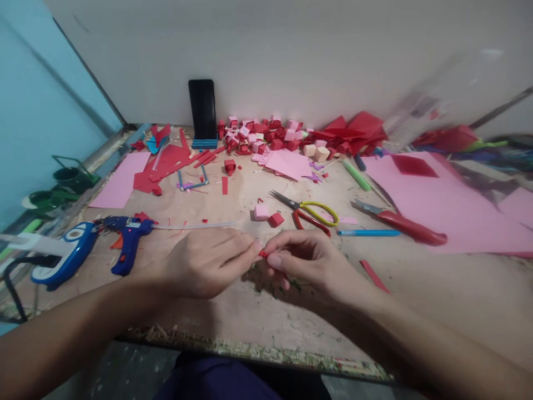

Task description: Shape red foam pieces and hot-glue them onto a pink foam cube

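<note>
Near the front middle of the table, my left hand (212, 261) and my right hand (306, 258) meet fingertip to fingertip. Between them they pinch a small piece of red paper (263, 254), mostly hidden by the fingers. Just beyond lie a pink paper cube (261, 211) and a red paper cube (276, 220). Scissors (306, 213) with yellow and red handles rest open behind my right hand. A blue glue gun (130, 236) with a clear glue stick in its rear lies left of my left hand.
Many pink and red paper cubes (266, 133) are heaped against the back wall beside a phone (202, 109) on a blue stand. Right are a blue pen (368, 233), red-handled pliers-like cutters (408, 223) and pink sheets (453, 205). A blue-white tape dispenser (69, 255) stands left.
</note>
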The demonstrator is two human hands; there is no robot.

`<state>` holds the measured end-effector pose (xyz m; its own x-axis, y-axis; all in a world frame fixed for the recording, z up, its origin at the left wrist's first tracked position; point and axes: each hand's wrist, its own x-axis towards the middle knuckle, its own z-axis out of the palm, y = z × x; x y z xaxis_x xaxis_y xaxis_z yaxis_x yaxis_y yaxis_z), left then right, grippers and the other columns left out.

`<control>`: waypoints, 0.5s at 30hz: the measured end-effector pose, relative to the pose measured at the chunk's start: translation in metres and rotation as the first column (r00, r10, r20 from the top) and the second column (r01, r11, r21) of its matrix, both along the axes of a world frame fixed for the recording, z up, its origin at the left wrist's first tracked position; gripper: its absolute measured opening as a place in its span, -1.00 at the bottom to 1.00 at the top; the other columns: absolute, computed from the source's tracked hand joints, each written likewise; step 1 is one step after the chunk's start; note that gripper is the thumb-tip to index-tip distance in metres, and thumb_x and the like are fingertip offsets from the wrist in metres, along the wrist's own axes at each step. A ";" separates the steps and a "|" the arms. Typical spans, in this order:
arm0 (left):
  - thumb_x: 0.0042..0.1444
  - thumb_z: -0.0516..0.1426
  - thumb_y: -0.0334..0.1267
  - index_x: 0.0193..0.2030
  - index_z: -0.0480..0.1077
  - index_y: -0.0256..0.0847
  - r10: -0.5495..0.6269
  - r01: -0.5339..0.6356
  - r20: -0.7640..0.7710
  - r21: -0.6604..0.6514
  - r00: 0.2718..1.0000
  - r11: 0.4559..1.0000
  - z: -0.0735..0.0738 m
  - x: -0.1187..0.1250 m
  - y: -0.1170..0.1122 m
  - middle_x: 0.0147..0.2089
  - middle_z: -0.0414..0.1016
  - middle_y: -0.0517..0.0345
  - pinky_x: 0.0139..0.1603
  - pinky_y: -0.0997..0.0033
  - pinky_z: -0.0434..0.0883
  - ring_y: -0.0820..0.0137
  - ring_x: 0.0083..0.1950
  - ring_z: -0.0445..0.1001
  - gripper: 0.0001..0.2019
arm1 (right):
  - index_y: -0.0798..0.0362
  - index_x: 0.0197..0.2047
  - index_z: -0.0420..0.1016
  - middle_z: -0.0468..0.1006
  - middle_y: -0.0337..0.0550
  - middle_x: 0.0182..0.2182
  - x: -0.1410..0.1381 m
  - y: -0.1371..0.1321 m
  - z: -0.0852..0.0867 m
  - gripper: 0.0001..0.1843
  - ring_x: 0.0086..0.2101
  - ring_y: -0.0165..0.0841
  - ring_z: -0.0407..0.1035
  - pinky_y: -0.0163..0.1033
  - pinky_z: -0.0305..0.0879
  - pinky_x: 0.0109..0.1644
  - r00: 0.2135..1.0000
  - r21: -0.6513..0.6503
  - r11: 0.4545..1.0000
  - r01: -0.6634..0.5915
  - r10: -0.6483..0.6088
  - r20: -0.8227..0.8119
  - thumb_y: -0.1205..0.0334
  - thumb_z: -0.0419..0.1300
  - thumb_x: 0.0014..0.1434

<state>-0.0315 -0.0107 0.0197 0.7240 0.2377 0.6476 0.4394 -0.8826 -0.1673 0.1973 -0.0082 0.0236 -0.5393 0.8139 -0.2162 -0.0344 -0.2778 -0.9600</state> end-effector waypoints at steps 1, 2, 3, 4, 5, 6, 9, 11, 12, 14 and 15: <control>0.39 0.03 -0.47 -0.05 0.46 -0.38 0.011 -0.011 0.005 0.004 1.000 1.000 0.000 0.001 -0.001 -0.20 0.70 -0.05 -0.26 0.40 0.59 0.35 -0.26 0.65 -0.82 | 0.14 -0.32 0.64 0.60 -0.18 -0.51 0.000 0.001 0.000 -0.72 -0.59 -0.47 0.38 -0.35 0.30 -0.51 1.000 0.005 1.000 0.003 -0.003 -0.016 0.08 0.49 0.10; 0.39 0.05 -0.44 -0.03 0.47 -0.38 0.023 -0.023 0.022 0.003 0.999 1.000 -0.001 0.002 -0.001 -0.19 0.70 -0.05 -0.26 0.40 0.59 0.35 -0.25 0.65 -0.83 | 0.14 -0.32 0.65 0.61 -0.17 -0.51 0.000 0.001 0.000 -0.73 -0.59 -0.47 0.38 -0.35 0.30 -0.50 1.000 0.008 1.000 0.007 -0.007 -0.028 0.09 0.49 0.10; 0.39 0.09 -0.40 0.00 0.47 -0.39 0.035 -0.035 0.047 -0.002 0.998 0.999 -0.003 0.003 -0.001 -0.18 0.70 -0.04 -0.27 0.40 0.59 0.34 -0.25 0.65 -0.84 | 0.14 -0.32 0.65 0.61 -0.17 -0.51 0.000 0.001 -0.001 -0.74 -0.59 -0.48 0.38 -0.35 0.30 -0.50 0.999 0.010 1.000 0.013 -0.013 -0.038 0.10 0.49 0.10; 0.38 0.13 -0.36 0.01 0.47 -0.39 0.044 -0.043 0.074 -0.010 0.996 0.999 -0.005 0.005 -0.001 -0.18 0.70 -0.04 -0.28 0.39 0.58 0.33 -0.25 0.65 -0.83 | 0.14 -0.33 0.66 0.62 -0.17 -0.50 0.000 0.001 -0.002 -0.75 -0.59 -0.48 0.38 -0.35 0.30 -0.51 0.999 0.010 1.000 0.021 -0.021 -0.046 0.11 0.49 0.10; 0.36 0.17 -0.33 0.01 0.47 -0.41 0.050 -0.048 0.098 -0.023 0.994 0.999 -0.008 0.006 -0.002 -0.19 0.70 -0.05 -0.30 0.38 0.57 0.32 -0.26 0.64 -0.81 | 0.14 -0.33 0.66 0.62 -0.16 -0.50 0.000 0.002 -0.003 -0.76 -0.59 -0.48 0.38 -0.35 0.30 -0.51 0.998 0.009 0.999 0.034 -0.034 -0.052 0.12 0.50 0.09; 0.35 0.20 -0.30 0.01 0.47 -0.41 0.057 -0.052 0.116 -0.045 0.992 0.998 -0.011 0.007 -0.002 -0.21 0.69 -0.06 -0.32 0.37 0.56 0.31 -0.28 0.63 -0.80 | 0.13 -0.34 0.66 0.63 -0.16 -0.51 0.000 0.001 -0.004 -0.76 -0.60 -0.48 0.38 -0.36 0.30 -0.52 0.997 0.009 0.999 0.052 -0.051 -0.056 0.13 0.50 0.09; 0.33 0.22 -0.29 0.00 0.48 -0.39 0.073 -0.054 0.146 -0.135 0.987 0.989 -0.017 0.009 -0.003 -0.25 0.66 -0.03 -0.33 0.37 0.54 0.33 -0.32 0.60 -0.80 | 0.12 -0.36 0.66 0.60 -0.18 -0.55 -0.002 0.000 -0.006 -0.77 -0.62 -0.48 0.35 -0.36 0.29 -0.53 0.993 0.008 0.995 0.104 -0.104 -0.052 0.12 0.50 0.08; 0.33 0.22 -0.29 0.01 0.48 -0.36 0.069 -0.041 0.167 -0.168 0.984 0.985 -0.020 0.009 -0.003 -0.23 0.66 -0.02 -0.30 0.36 0.54 0.33 -0.30 0.60 -0.80 | 0.11 -0.37 0.65 0.58 -0.20 -0.58 -0.002 -0.001 -0.006 -0.76 -0.63 -0.48 0.33 -0.35 0.29 -0.53 0.992 0.016 0.993 0.121 -0.120 -0.050 0.11 0.50 0.08; 0.33 0.22 -0.29 0.03 0.47 -0.36 0.064 -0.032 0.179 -0.179 0.982 0.983 -0.022 0.009 -0.004 -0.21 0.66 -0.03 -0.29 0.36 0.55 0.33 -0.28 0.60 -0.79 | 0.11 -0.38 0.64 0.56 -0.22 -0.59 -0.003 -0.001 -0.006 -0.75 -0.63 -0.48 0.33 -0.34 0.30 -0.53 0.992 0.020 0.993 0.119 -0.118 -0.049 0.10 0.50 0.08; 0.34 0.21 -0.29 0.07 0.47 -0.35 0.059 -0.012 0.212 -0.216 0.976 0.976 -0.024 0.010 -0.004 -0.19 0.66 -0.03 -0.26 0.37 0.55 0.35 -0.26 0.60 -0.77 | 0.09 -0.38 0.63 0.54 -0.24 -0.60 -0.003 -0.002 -0.006 -0.75 -0.62 -0.46 0.33 -0.33 0.31 -0.53 0.992 0.031 0.993 0.113 -0.111 -0.052 0.09 0.50 0.08; 0.35 0.20 -0.29 0.09 0.47 -0.36 0.054 0.004 0.234 -0.241 0.971 0.971 -0.024 0.010 -0.004 -0.19 0.66 -0.03 -0.26 0.38 0.56 0.36 -0.25 0.61 -0.76 | 0.09 -0.38 0.63 0.53 -0.25 -0.60 -0.003 -0.002 -0.006 -0.74 -0.62 -0.46 0.33 -0.32 0.32 -0.52 0.993 0.038 0.993 0.112 -0.110 -0.053 0.09 0.50 0.08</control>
